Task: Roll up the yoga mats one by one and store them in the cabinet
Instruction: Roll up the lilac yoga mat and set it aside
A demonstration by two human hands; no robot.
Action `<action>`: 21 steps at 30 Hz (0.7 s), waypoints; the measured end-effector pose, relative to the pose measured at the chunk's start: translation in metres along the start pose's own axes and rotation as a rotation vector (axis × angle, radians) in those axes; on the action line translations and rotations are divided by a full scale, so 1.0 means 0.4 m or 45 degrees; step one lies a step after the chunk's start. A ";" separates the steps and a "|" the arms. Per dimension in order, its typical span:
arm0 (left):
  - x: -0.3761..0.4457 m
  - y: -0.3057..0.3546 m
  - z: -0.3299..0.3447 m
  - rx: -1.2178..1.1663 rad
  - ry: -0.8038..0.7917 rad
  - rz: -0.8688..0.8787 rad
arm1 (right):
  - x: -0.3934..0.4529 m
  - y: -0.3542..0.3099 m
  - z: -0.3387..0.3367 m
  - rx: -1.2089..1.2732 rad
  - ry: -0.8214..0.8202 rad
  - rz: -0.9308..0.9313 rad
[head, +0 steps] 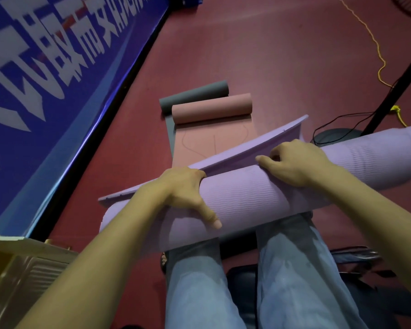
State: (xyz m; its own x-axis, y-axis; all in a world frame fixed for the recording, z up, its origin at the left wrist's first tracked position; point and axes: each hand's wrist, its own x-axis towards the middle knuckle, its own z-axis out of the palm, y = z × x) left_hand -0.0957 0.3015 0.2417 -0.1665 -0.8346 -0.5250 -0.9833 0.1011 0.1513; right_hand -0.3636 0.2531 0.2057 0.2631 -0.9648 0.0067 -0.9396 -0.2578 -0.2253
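A purple yoga mat (244, 195), rolled almost to its end, lies across my knees with its loose flap sticking up on the far side. My left hand (185, 193) grips the roll, thumb on the near side and fingers over the top. My right hand (297, 162) presses on the roll's top, fingers at the flap's seam. Beyond it on the floor lie a pink mat (211, 110), partly rolled with its free end stretching toward me, and a grey mat (195, 95) rolled up behind it.
A blue banner wall (57, 79) runs along the left. A beige plastic cabinet (22, 269) stands at the lower left. A yellow cord (375, 46), a black cable and a stand base (337, 136) lie at the right on the red floor. A dark stool sits under my legs.
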 end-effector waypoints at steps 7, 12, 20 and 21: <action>-0.029 -0.002 0.066 -0.458 -0.334 0.076 | 0.021 0.014 0.004 -0.167 -0.432 0.022; -0.017 -0.020 0.068 -0.551 -0.112 0.135 | 0.028 0.004 0.006 -0.099 -0.217 0.027; -0.022 -0.072 0.105 -0.434 0.824 0.255 | -0.212 -0.042 0.092 0.720 0.746 0.020; -0.022 -0.074 0.105 -0.407 0.729 0.238 | -0.257 -0.059 0.110 0.907 0.630 0.108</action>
State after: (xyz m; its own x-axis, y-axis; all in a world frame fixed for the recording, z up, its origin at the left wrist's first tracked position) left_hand -0.0683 0.3285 0.2067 -0.1803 -0.9825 0.0466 -0.8570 0.1802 0.4828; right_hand -0.3590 0.3607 0.1675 -0.0822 -0.9341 0.3474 -0.5475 -0.2489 -0.7989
